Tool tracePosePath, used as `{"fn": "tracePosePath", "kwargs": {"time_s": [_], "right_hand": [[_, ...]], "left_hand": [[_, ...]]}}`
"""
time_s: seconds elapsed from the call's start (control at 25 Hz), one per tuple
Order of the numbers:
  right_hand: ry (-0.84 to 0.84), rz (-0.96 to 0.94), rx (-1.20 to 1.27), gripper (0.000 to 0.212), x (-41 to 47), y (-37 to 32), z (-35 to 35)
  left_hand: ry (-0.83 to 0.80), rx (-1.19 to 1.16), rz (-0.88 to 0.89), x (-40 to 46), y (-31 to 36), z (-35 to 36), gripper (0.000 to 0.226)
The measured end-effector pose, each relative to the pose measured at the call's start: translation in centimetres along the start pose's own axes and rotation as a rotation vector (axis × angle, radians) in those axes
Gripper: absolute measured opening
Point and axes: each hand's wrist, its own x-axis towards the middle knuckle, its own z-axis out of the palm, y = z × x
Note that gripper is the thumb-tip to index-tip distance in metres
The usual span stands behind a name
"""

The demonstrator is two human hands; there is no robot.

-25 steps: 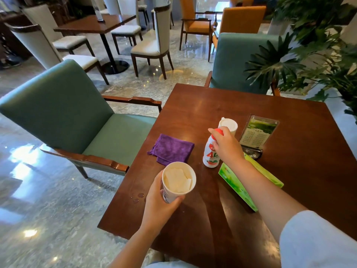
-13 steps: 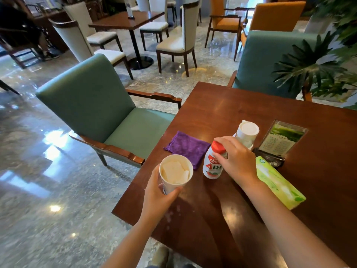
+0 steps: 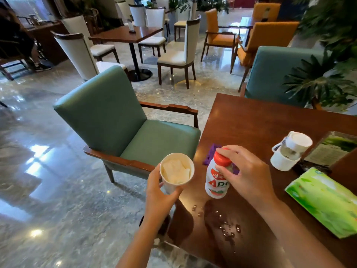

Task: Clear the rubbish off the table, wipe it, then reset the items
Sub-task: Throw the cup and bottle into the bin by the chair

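1. Two hands are in view. The left hand [image 3: 158, 192] is wrapped round one paper cup [image 3: 176, 172], holding it just off the near left edge of the surface [image 3: 257, 120], over the floor.
2. One crumpled white paper napkin [image 3: 175, 172] sits inside the cup.
3. The right hand [image 3: 249, 175] is closed on one small white bottle [image 3: 217, 178] with a red cap, fingers round the cap and neck. Whether the bottle's base touches the surface I cannot tell.
4. A scatter of water drops [image 3: 225, 227] lies on the surface just in front of the bottle, nearest the person.
5. One purple cloth [image 3: 211, 157] lies on the surface behind the bottle, mostly hidden by the bottle and the right hand.
6. One green tissue pack [image 3: 324, 202] lies flat to the right of the right forearm.
7. Beyond it stands one white lidded container [image 3: 289, 151], tilted in the wide view, with one dark card stand [image 3: 332, 149] just beside it on the right.
8. Two green armchairs are close by: one [image 3: 119, 120] at the left side of the surface, one [image 3: 274, 74] at the far side.
9. One leafy plant [image 3: 320, 80] overhangs the far right corner.
10. Further off are one dark square table [image 3: 125, 33], at least four white chairs [image 3: 179, 53] around it and two orange chairs [image 3: 262, 39].
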Motion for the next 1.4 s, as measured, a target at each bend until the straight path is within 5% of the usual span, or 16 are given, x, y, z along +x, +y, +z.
{"fn": "tracePosePath", "kwargs": {"time_s": [0.32, 0.72, 0.88, 1.12, 1.4], "right_hand": [[-0.063, 0.100, 0.131, 0.033, 0.9, -11.6, 12.9], [-0.133, 0.314, 0.147, 0.037, -1.8, -15.0, 25.3], [-0.140, 0.352, 0.079, 0.032, -6.3, -14.1, 33.0], [-0.182, 0.707, 0.005, 0.041, -13.2, -9.5, 45.2], [-0.314, 0.752, 0.003, 0.034, -23.0, -1.7, 56.9]], "left_hand": [[-0.008, 0.086, -0.179, 3.2, -7.9, -14.3, 0.071], [-0.080, 0.137, -0.351, 3.6, -19.0, -17.7, 0.069], [-0.217, 0.141, -0.399, 4.3, -26.6, -17.9, 0.067], [-0.366, 0.199, -0.411, 4.2, -39.1, -15.2, 0.072], [-0.660, 0.384, -0.287, 0.3, -55.8, -9.2, 0.075]]}}
